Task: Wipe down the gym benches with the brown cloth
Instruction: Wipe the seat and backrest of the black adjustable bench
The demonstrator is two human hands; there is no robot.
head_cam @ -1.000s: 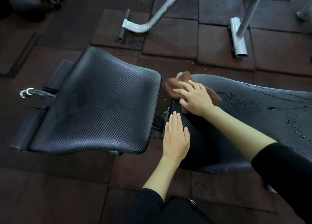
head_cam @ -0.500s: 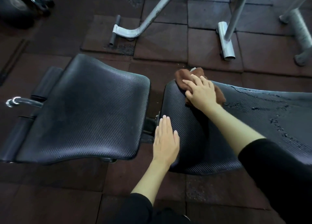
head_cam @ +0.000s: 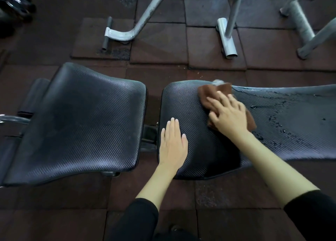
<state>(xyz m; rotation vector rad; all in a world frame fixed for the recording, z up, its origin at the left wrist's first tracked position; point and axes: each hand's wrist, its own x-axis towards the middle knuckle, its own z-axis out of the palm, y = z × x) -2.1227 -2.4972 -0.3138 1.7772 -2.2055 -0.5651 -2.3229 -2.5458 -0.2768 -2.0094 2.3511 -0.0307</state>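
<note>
A black textured bench has two pads: the seat pad [head_cam: 81,121] on the left and the long back pad [head_cam: 291,124] on the right, with a gap between them. The brown cloth [head_cam: 212,93] lies crumpled on the back pad near its far edge. My right hand [head_cam: 229,115] presses flat on the cloth, fingers spread. Palm down, my left hand [head_cam: 173,142] rests on the near left end of the back pad and holds nothing. Water droplets and wet streaks cover the back pad to the right of the cloth.
Grey metal frame legs [head_cam: 127,32] and feet [head_cam: 227,39] of other machines stand on the dark rubber floor tiles beyond the bench. A foam roller pad [head_cam: 34,93] and a chrome handle [head_cam: 11,120] sit at the seat's left. Dark weights [head_cam: 14,4] lie far left.
My right hand has slid the cloth to the right along the back pad's far edge, away from its left end. My left hand stays in place on the pad.
</note>
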